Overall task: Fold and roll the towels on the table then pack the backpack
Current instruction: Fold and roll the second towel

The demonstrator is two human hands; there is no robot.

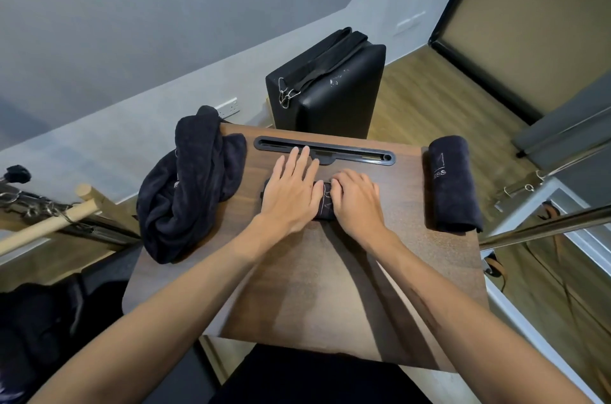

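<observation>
Walnut table (330, 271), mid-frame: left hand (291, 192) lay flat and right hand (357, 198) curled on a nearly rolled towel (325, 202); next, likely tightening the roll.

Bare forearms, no sleeves; dark garment (317, 377) below.

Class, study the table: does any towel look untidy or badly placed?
Yes. The unfolded towels lie bunched at the table's left edge, spilling over it. The rolled towel at the right edge overhangs slightly.
</observation>
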